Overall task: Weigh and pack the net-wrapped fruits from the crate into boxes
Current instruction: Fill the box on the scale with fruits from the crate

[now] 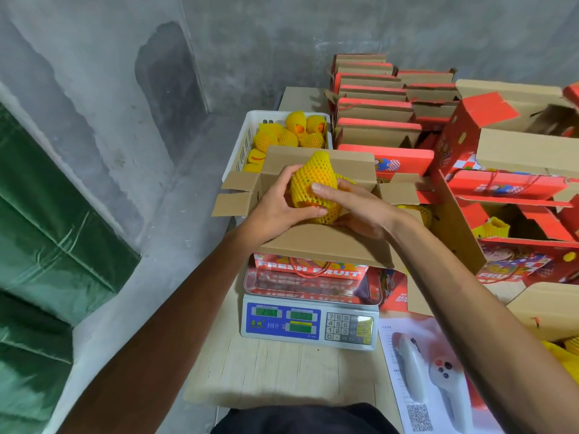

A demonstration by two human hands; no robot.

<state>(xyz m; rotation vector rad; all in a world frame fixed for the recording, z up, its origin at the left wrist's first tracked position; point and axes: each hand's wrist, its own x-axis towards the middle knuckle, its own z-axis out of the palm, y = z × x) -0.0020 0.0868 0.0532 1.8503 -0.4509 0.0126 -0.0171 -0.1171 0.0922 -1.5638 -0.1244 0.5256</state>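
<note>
At frame centre, left hand (279, 200) and right hand (354, 208) clamp their fingers round 1 netted fruit (313, 183) above the open box (326, 245) on the scale (310, 321).

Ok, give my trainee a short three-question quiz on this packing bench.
1. True or false: the open box sits on the scale.
2. What do the left hand and right hand hold together? A) a net-wrapped fruit B) a roll of tape C) a pen
3. Fill in: more wrapped fruits wait in the white ___ behind the box.

Key: 1 true. 2 A, the net-wrapped fruit, held over the box. 3 crate.
</note>
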